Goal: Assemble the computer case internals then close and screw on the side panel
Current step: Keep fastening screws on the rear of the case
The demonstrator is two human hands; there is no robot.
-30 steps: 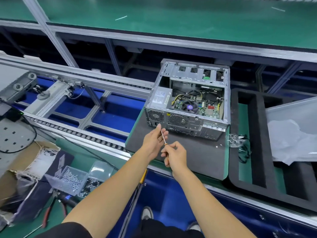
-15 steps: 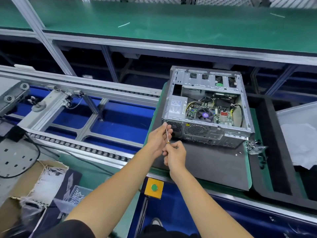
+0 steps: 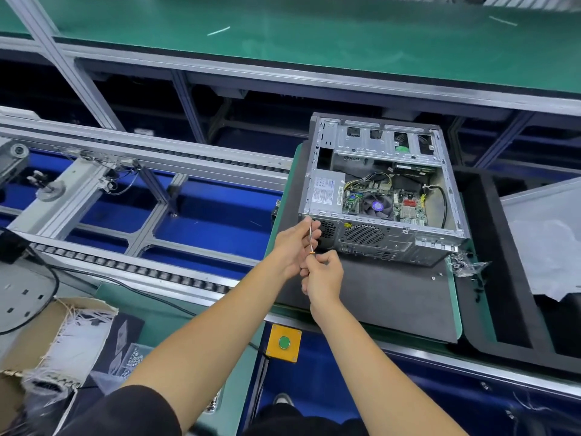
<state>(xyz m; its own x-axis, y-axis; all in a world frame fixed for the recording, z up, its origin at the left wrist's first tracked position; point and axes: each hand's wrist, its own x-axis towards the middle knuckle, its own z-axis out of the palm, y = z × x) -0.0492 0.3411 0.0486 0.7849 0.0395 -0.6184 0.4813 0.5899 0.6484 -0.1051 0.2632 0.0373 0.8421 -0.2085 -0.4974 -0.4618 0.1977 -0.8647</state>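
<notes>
An open grey computer case [image 3: 382, 193] lies on its side on a dark mat [image 3: 377, 297], its side panel off. Inside I see the power supply, a fan and the motherboard. My right hand [image 3: 322, 275] grips the handle of a thin screwdriver [image 3: 310, 239]. My left hand [image 3: 294, 247] pinches the metal shaft between its fingers. The tip points up at the case's near left corner, by the rear face. A small clear bag of screws [image 3: 465, 265] sits at the mat's right edge.
A roller conveyor [image 3: 132, 265] runs to the left over blue flooring. A black foam tray [image 3: 515, 278] with white wrapping lies to the right. A yellow box with a green button [image 3: 284, 342] hangs under the bench edge. A cardboard box and screw bins sit bottom left.
Both hands have carried the screwdriver up toward the case's near left corner, so its tip now meets the corner. My view has shifted left and closer.
</notes>
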